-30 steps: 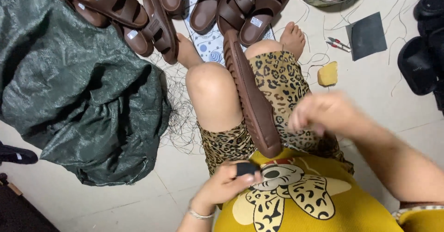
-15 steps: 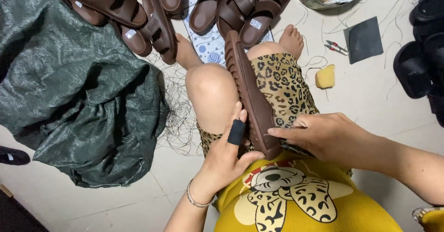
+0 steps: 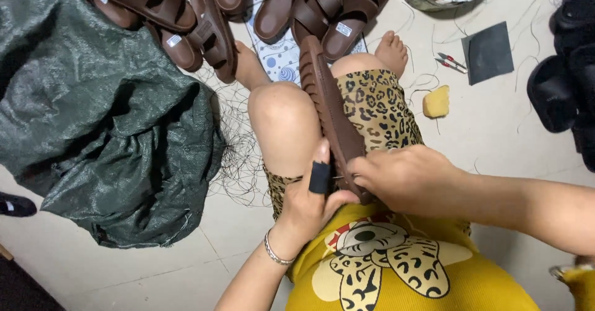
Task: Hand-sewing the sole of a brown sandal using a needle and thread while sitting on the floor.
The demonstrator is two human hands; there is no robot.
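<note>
A brown sandal (image 3: 327, 103) stands on its edge between my knees, sole side facing left. My left hand (image 3: 313, 199) grips its near end from the left, and a black sleeve covers the thumb. My right hand (image 3: 406, 178) presses on the same near end from the right, fingers curled at the sole's edge. What the fingers pinch there is too small to make out. Loose dark threads (image 3: 238, 162) lie on the floor beside my left knee.
A heap of brown sandals (image 3: 211, 13) lies ahead on the floor. A crumpled green woven sack (image 3: 93, 119) is at left. A yellow sponge (image 3: 436, 102), small snips (image 3: 452, 62), a dark square sheet (image 3: 488, 52) and black sandals (image 3: 567, 82) are at right.
My left hand rose from my lap to the sandal's near end. My right hand came down from above onto the same end and now presses close against it.
</note>
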